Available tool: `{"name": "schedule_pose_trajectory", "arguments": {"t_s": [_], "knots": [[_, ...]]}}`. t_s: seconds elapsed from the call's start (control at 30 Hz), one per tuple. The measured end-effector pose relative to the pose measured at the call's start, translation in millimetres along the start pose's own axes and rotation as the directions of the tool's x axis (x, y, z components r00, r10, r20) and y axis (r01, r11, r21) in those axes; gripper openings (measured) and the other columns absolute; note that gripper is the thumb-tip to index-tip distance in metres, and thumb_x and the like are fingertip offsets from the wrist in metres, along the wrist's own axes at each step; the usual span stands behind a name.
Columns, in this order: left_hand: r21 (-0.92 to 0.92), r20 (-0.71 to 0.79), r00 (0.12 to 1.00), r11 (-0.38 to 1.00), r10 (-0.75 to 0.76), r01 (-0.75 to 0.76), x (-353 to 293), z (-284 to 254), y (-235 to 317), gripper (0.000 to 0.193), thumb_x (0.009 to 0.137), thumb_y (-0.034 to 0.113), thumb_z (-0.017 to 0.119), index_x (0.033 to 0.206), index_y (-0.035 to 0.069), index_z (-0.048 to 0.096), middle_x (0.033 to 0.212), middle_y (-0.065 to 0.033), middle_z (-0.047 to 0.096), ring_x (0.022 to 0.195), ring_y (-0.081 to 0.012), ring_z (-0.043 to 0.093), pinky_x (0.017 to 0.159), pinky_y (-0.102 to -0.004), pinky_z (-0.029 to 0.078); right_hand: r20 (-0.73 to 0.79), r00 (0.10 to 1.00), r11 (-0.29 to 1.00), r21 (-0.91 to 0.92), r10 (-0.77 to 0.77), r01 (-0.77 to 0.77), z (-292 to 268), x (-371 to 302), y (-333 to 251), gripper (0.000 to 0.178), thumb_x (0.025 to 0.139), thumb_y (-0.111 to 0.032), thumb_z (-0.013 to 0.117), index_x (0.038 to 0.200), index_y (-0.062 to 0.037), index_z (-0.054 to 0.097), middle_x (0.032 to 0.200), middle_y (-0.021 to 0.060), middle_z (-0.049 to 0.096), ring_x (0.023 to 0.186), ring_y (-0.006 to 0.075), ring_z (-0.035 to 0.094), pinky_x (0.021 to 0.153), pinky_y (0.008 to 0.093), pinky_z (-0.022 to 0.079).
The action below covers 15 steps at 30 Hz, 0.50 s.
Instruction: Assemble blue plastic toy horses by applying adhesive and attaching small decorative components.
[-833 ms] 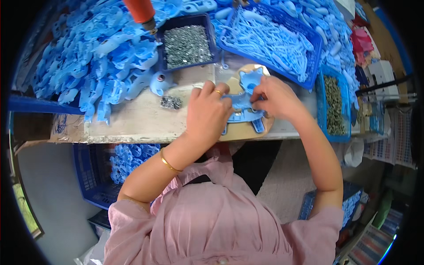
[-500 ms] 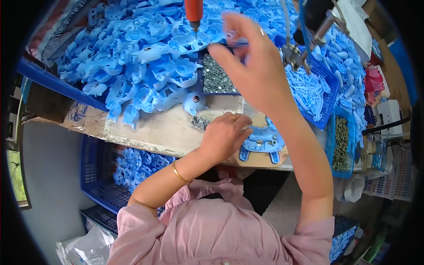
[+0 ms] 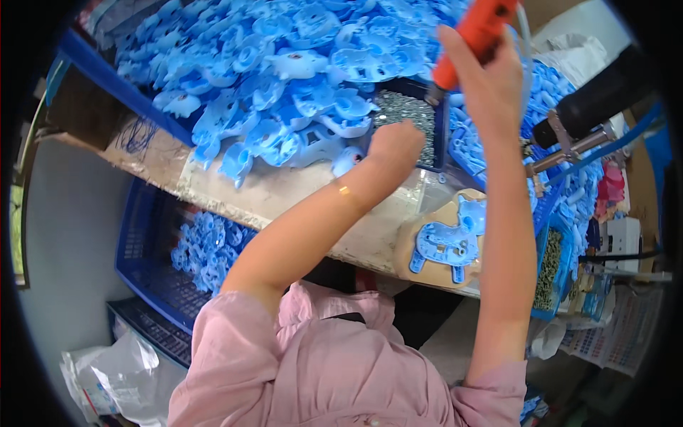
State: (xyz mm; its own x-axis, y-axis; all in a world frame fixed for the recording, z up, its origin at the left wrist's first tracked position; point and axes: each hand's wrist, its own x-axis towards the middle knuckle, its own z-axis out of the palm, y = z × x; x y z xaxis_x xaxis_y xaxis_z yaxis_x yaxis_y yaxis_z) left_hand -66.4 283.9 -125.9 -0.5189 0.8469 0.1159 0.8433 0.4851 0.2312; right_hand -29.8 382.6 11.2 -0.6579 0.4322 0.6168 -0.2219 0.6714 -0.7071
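My right hand (image 3: 491, 89) is wrapped round an orange-red electric screwdriver (image 3: 473, 44), raised at the upper right with its tip slanting down to the left. My left hand (image 3: 398, 146) dips into a dark tray (image 3: 442, 135) of small silvery screws (image 3: 407, 107). Its fingers are curled downward, and anything between them is hidden. Below the tray, a blue plastic animal-shaped shell half (image 3: 445, 242) lies in a tan holder (image 3: 405, 245) at the bench edge, partly covered by my right forearm. Neither hand touches it.
Loose blue plastic shells (image 3: 284, 99) are heaped across the back of the bench. A blue bin of brass-coloured screws (image 3: 548, 270) stands at the right, below a black clamped tool (image 3: 597, 96). A blue crate (image 3: 142, 235) with more shells sits under the bench at left.
My right hand has taken hold of the screwdriver and brought it rightward. My left hand has moved from beside the shell half up to the screw tray. The view has shifted.
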Motion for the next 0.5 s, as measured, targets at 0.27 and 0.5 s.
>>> {"name": "schedule_pose_trajectory", "arguments": {"t_s": [0.27,0.5], "knots": [[-0.003,-0.152,0.988,0.999,0.036,-0.037,7,10,-2,0.011,0.078,0.008,0.068,0.088,0.010,0.074,0.098,-0.0126,0.073,0.090,-0.0304,0.073,0.075,-0.0403,0.059,0.073,0.994,0.987,0.131,0.083,-0.092,-24,-45,5,0.050,0.092,-0.012,0.073,0.136,0.0025,0.053,0.121,0.0096,0.064,0.105,0.0150,0.064,0.093,0.0327,0.053],[0.000,-0.211,0.974,0.996,0.085,-0.087,5,6,-1,0.011,0.082,0.009,0.065,0.091,0.010,0.072,0.094,-0.0126,0.073,0.091,-0.0288,0.073,0.074,-0.0398,0.059,0.119,0.988,0.984,0.136,0.101,-0.117,-40,-53,6,0.053,0.093,-0.011,0.071,0.139,0.0031,0.049,0.128,0.0115,0.061,0.110,0.0187,0.064,0.099,0.0358,0.051]]}}
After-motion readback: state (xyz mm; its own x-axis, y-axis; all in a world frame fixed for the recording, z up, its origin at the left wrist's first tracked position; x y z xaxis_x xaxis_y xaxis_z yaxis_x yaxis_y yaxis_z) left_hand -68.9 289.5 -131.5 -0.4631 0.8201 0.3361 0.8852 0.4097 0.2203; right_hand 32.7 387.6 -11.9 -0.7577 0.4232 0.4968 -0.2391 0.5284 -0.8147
